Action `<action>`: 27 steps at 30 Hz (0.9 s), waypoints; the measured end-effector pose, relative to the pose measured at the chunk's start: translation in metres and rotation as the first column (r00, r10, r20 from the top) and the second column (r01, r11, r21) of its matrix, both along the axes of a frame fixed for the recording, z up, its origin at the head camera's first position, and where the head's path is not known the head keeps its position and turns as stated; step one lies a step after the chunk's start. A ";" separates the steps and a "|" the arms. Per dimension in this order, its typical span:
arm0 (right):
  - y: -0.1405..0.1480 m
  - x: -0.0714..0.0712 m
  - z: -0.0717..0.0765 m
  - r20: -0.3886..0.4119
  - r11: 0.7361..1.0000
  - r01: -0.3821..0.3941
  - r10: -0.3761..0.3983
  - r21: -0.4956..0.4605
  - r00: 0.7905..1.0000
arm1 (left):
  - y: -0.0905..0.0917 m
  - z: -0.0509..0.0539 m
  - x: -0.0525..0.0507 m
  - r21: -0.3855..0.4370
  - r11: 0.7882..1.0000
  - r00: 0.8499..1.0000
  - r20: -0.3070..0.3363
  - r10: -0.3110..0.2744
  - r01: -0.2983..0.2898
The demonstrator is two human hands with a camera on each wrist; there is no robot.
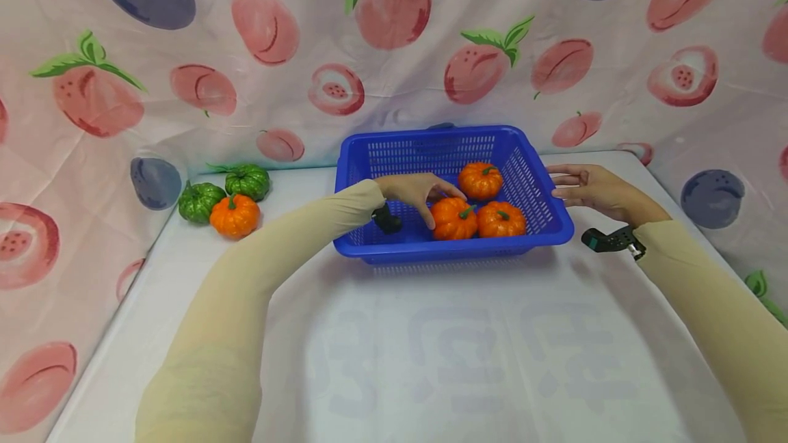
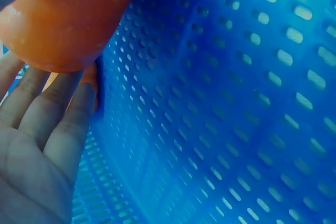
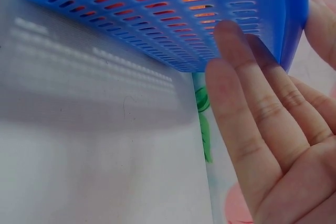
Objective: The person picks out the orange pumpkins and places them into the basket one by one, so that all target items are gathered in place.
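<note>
The left hand (image 1: 414, 188) curves its thumb and fingers round an orange pumpkin (image 1: 453, 219) in the blue basket (image 1: 400, 250), beside two more orange pumpkins (image 1: 481, 182). The right hand (image 1: 594, 191), fingers nearly straight, is at the basket's right outer wall. Two green pumpkins (image 1: 200, 203) and another orange one (image 1: 236, 217) sit on the white table (image 1: 289, 374) at left. Faint grey marks (image 1: 470, 403) like big letters show on the table, too pale to read

The left wrist view's edges crop the orange pumpkin (image 2: 68, 27) and blue basket (image 2: 184, 111).
</note>
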State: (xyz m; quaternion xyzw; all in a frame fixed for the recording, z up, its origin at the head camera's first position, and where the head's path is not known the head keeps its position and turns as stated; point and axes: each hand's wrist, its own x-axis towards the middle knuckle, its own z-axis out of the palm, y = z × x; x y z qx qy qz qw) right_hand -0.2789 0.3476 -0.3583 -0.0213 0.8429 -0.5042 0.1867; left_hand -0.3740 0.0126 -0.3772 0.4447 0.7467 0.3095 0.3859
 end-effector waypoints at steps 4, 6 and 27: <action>0.000 0.001 0.001 -0.001 1.000 0.002 -0.002 -0.015 1.000 | 0.000 -0.001 0.000 -0.015 1.000 1.000 -0.009 -0.015 0.014; 0.000 0.001 0.001 -0.002 1.000 0.000 0.000 -0.018 1.000 | 0.000 -0.001 0.000 -0.017 1.000 1.000 -0.010 -0.020 0.020; 0.001 -0.002 0.000 -0.004 1.000 -0.003 0.003 0.000 1.000 | 0.001 -0.003 -0.001 -0.076 0.991 0.993 -0.029 -0.111 0.108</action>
